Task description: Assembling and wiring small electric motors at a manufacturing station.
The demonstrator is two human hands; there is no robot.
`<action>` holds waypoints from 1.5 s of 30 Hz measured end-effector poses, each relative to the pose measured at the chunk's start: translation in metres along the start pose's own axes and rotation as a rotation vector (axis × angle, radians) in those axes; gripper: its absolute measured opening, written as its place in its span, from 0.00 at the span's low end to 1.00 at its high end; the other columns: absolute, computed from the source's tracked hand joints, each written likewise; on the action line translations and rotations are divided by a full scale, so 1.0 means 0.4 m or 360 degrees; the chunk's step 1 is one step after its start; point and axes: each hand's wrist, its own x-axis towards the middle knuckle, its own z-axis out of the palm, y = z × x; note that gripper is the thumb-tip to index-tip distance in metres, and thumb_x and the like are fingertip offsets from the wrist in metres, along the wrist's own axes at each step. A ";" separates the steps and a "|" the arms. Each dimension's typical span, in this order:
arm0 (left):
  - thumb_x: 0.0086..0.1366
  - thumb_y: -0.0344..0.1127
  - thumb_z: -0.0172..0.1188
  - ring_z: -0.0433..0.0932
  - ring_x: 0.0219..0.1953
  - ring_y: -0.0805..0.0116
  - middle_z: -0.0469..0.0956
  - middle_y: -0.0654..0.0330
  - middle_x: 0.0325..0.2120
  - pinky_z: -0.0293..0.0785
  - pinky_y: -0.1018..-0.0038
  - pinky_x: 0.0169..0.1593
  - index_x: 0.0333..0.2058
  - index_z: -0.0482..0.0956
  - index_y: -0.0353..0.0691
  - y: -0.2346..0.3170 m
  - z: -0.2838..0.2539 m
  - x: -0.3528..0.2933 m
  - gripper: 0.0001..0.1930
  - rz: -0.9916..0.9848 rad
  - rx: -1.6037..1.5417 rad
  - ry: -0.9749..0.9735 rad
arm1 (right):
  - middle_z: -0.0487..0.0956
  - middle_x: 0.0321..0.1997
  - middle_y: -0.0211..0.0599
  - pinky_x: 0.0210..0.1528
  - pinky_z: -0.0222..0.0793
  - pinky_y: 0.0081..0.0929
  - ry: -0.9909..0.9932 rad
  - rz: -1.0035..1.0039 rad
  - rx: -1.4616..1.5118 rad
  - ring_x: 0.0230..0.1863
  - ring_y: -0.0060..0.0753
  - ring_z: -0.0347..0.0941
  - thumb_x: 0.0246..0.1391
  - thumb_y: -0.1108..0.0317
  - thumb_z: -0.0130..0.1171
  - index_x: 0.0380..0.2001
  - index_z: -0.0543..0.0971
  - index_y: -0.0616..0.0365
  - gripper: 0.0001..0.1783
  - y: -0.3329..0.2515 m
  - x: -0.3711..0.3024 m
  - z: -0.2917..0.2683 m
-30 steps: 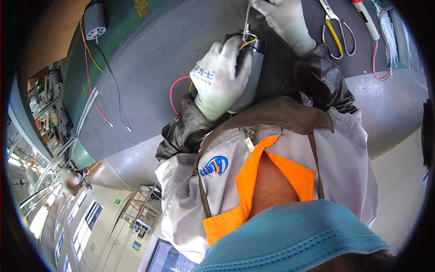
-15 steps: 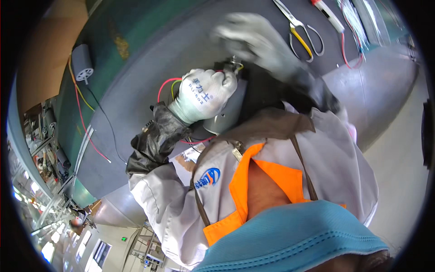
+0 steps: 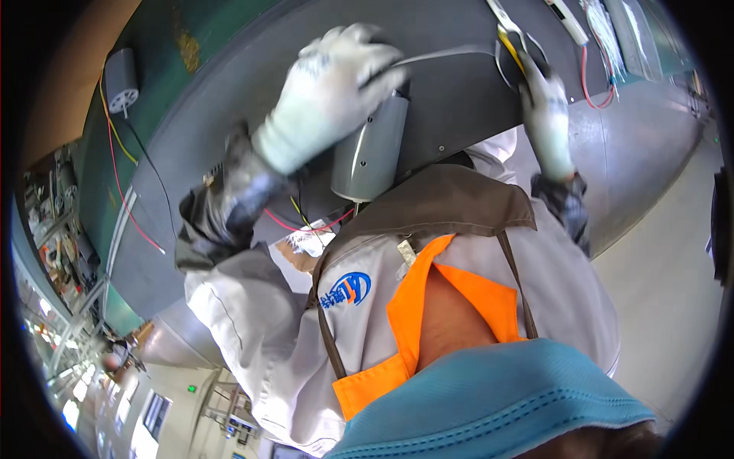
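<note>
My left hand, in a white glove, is closed around the top of a grey cylindrical motor held upright over the dark grey mat. Red, yellow and black wires hang from the motor's lower end. A thin pale strip runs from that hand toward the right. My right hand, also gloved, stretches to the yellow-handled pliers on the mat. Its fingertips lie on the handles; I cannot see whether they grip them.
A second grey motor with yellow, red and black leads lies on the green bench at far left. A red-and-white tool, a bundle of white ties and a red wire lie at top right. Pale floor runs along the right.
My right hand has left the motor's top and moved right to the pliers. My left hand still holds the motor, which now stands closer to my chest.
</note>
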 end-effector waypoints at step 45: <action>0.65 0.53 0.62 0.79 0.49 0.53 0.80 0.46 0.47 0.73 0.63 0.55 0.56 0.75 0.30 0.051 -0.310 -0.151 0.32 -0.0827 -0.1245 -0.0407 | 0.83 0.39 0.53 0.40 0.76 0.34 -0.0748 -0.0321 0.0481 0.33 0.46 0.82 0.57 0.59 0.70 0.62 0.73 0.54 0.32 -0.169 0.102 -0.090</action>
